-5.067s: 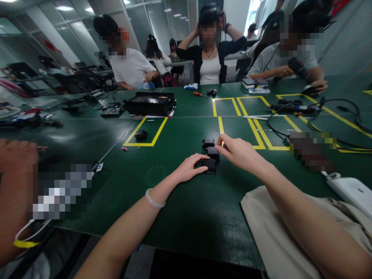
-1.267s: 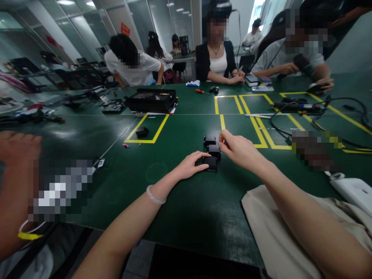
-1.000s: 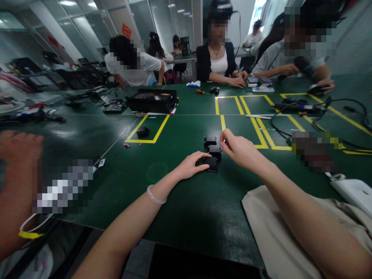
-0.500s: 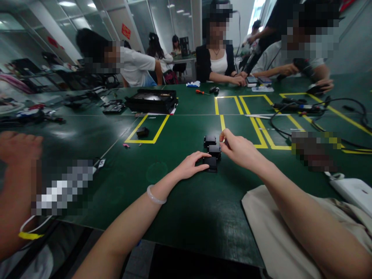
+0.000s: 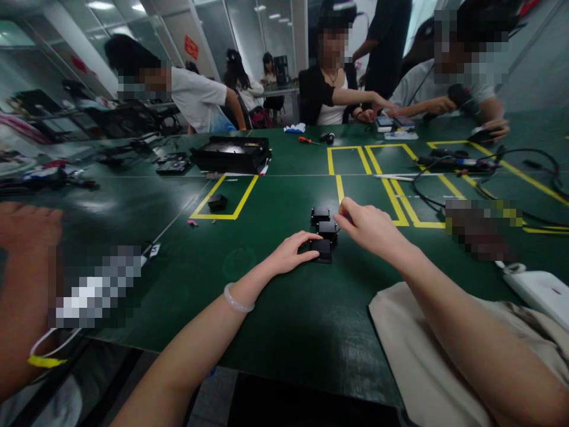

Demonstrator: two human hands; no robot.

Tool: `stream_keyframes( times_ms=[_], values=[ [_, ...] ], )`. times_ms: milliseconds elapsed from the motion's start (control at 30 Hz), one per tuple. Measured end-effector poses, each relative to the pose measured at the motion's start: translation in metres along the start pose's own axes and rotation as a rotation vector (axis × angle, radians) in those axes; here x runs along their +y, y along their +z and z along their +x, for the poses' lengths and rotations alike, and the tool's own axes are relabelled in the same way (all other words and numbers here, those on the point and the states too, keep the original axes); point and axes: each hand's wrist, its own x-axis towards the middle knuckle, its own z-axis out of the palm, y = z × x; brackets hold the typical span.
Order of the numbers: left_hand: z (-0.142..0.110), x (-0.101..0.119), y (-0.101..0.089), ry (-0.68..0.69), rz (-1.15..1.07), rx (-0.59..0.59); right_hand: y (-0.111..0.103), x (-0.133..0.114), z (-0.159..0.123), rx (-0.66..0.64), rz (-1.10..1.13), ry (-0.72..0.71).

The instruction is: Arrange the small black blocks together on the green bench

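At the middle of the green table (image 5: 284, 332), three small black blocks sit in a tight, staggered cluster, and that's where both hands are working! The left hand (image 5: 291, 255) has the near black block (image 5: 323, 250), fingers over its far side and thumb against its near left part, in a light grip. A pale bracelet (image 5: 239, 298) circles that wrist.

Now to one o'clock of that block: the right hand (image 5: 355, 219), fingers curled into a pinch, just beside the middle black block (image 5: 328, 229). Whether anything small sits between those fingertips, I cannot tell. The far black block (image 5: 320, 214) lies just past the middle one, toward eleven o'clock.

Swing out to ten o'clock from the cluster, and there's a lone dark block (image 5: 217, 203) inside a yellow tape outline (image 5: 213, 217), a small pink piece (image 5: 192, 223) just outside its near edge. Beyond, toward eleven, sits a big black case (image 5: 231, 154). Straight up at twelve, well away, an orange-handled screwdriver (image 5: 305, 140) lies near a small black object (image 5: 328, 137).

Over to two o'clock, black cables (image 5: 415, 184) curl across more tape. Down at four, beige cloth (image 5: 400, 332) drapes under the right forearm, and a white device (image 5: 540, 290) rests above it, toward three. And across the table at twelve, a person in a dark jacket (image 5: 313, 98) reaches toward one o'clock, over small boxes (image 5: 386, 123)!
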Motion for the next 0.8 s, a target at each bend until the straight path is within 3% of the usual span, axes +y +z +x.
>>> stream_keyframes(
  times_ms=[267,433,667,800],
  values=[
    [0.0002,0.0008,-0.0005,-0.005,0.006,-0.008,0.0006,0.0017,0.0009,-0.029,0.124,-0.04],
    [0.0001,0.0019,-0.0007,-0.003,0.003,-0.01,0.0014,0.0015,0.0012,-0.007,0.084,-0.021],
    [0.0002,0.0012,-0.0003,0.008,-0.001,-0.006,0.0035,0.0101,0.0027,-0.047,0.204,-0.135],
    [-0.0004,0.0001,0.0,0.01,-0.005,-0.001,0.0027,0.0055,0.0017,-0.025,0.163,-0.085]
  ],
)
